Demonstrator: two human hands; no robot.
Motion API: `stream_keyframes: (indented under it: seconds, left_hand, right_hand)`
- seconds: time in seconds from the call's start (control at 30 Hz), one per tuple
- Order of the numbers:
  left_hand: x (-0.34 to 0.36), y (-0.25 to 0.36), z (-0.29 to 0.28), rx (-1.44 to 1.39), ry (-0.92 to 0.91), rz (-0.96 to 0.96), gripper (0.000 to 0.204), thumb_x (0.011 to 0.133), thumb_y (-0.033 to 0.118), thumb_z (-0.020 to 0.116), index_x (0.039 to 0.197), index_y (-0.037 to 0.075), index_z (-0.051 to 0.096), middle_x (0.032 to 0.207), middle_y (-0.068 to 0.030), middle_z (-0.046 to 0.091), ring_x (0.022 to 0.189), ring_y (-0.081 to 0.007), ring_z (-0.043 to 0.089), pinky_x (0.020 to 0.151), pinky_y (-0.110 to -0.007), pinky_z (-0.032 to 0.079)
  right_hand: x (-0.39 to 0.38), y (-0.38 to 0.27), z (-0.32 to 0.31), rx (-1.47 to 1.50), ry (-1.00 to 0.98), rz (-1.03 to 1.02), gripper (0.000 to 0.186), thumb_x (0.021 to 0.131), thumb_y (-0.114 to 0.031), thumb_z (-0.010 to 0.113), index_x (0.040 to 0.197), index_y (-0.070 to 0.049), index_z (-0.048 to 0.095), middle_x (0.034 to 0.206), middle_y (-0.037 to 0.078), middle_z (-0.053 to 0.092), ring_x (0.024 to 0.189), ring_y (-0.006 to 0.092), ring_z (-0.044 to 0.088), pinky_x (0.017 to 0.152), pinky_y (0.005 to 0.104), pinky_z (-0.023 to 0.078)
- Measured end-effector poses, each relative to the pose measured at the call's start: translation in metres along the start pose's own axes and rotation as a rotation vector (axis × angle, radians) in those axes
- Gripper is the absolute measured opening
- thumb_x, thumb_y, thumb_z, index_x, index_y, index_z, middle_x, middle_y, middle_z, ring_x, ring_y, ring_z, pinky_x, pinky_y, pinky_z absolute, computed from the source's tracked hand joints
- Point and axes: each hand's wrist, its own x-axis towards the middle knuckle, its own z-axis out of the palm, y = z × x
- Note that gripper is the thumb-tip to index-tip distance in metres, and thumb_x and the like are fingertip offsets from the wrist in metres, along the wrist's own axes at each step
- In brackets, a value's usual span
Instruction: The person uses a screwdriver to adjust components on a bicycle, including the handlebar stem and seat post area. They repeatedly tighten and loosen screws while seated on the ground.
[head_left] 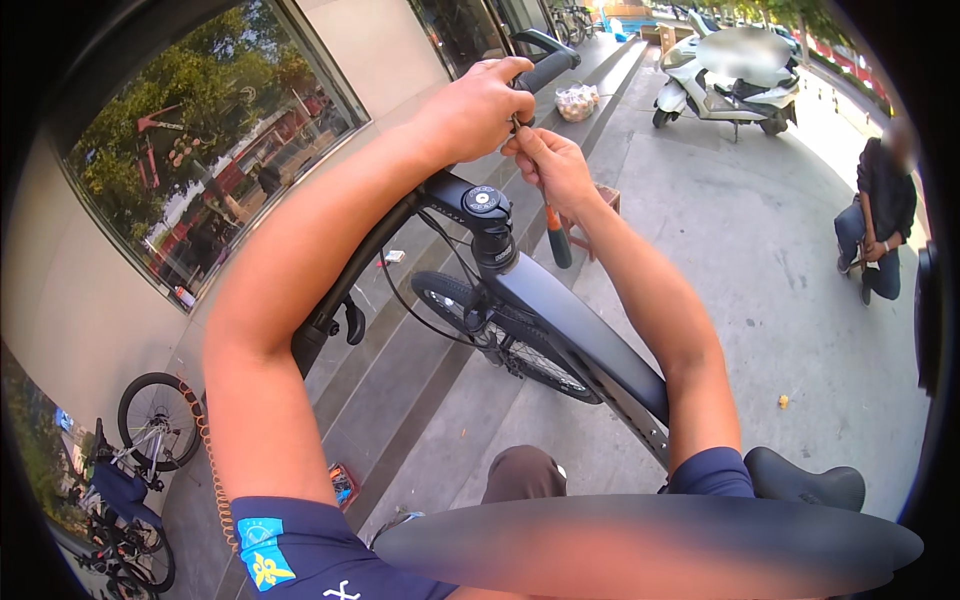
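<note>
At the far end of a black bicycle handlebar (448, 186), my left hand (478, 108) is closed round the bar beside its rubber grip (548, 70). My right hand (556, 172) meets it there, thumb and fingertips pinched at a small thin piece by the bar. Below the right palm hangs a tool (558, 240) with an orange and dark green handle; its working end is hidden by the hand. The bicycle's stem (490, 212) and dark grey frame (570, 310) lie between my forearms. A brake lever (354, 322) shows under my left arm.
The front wheel (530, 355) stands on grey paving by low steps. A small brown stool (604, 205) and a bag of round things (576, 102) are beyond. A white scooter (730, 85) is parked far right, near a seated person (880, 215). Other bicycles (125, 480) stand left.
</note>
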Motion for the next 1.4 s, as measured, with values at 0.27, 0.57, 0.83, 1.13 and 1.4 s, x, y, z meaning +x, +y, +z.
stream_keyframes:
  seconds: [0.27,0.57,0.83,1.13,1.4]
  left_hand:
    - [0.003,0.007,0.001,0.155,-0.048,-0.009,0.013,0.082,0.000,0.074,0.093,0.007,0.073,0.153,-0.0125,0.057,0.143,-0.0438,0.052,0.107,-0.046,0.055]
    - [0.004,0.006,0.003,0.145,-0.019,0.009,0.011,0.085,0.004,0.071,0.094,0.005,0.075,0.149,-0.0144,0.059,0.136,-0.0439,0.057,0.104,-0.045,0.058]
    - [0.006,0.005,-0.001,0.041,-0.003,-0.004,0.021,0.083,0.002,0.073,0.103,0.007,0.075,0.145,-0.0135,0.061,0.127,-0.0394,0.062,0.101,-0.044,0.059]
    - [0.002,-0.003,-0.002,-0.243,0.058,-0.166,0.042,0.079,-0.001,0.075,0.119,0.010,0.070,0.141,-0.0123,0.062,0.117,-0.0355,0.068,0.099,-0.042,0.057]
    - [0.003,-0.008,0.001,-0.242,0.058,-0.122,0.037,0.080,0.000,0.071,0.116,0.007,0.071,0.136,-0.0129,0.064,0.116,-0.0357,0.068,0.099,-0.041,0.057]
  right_hand:
    - [0.003,0.008,-0.009,-0.025,0.008,-0.009,0.031,0.107,-0.030,0.069,0.114,0.000,0.073,0.105,0.007,0.076,0.076,0.0073,0.057,0.064,0.0221,0.046]
    - [-0.097,0.035,-0.084,-0.290,-0.028,0.207,0.044,0.103,-0.036,0.072,0.130,-0.009,0.050,0.124,0.005,0.069,0.101,0.0118,0.063,0.095,0.0357,0.055]
    - [-0.116,0.065,-0.094,-0.087,0.111,0.260,0.033,0.106,-0.035,0.068,0.127,-0.010,0.060,0.111,0.001,0.065,0.092,0.0109,0.062,0.084,0.0307,0.057]
    - [-0.107,0.070,-0.104,0.042,-0.064,0.288,0.052,0.109,-0.056,0.054,0.112,-0.005,0.065,0.091,0.003,0.064,0.075,0.0108,0.056,0.063,0.0266,0.045]
    - [-0.104,0.030,-0.119,-0.009,-0.015,0.333,0.051,0.108,-0.056,0.057,0.110,-0.005,0.062,0.088,0.003,0.062,0.070,0.0091,0.054,0.062,0.0251,0.044]
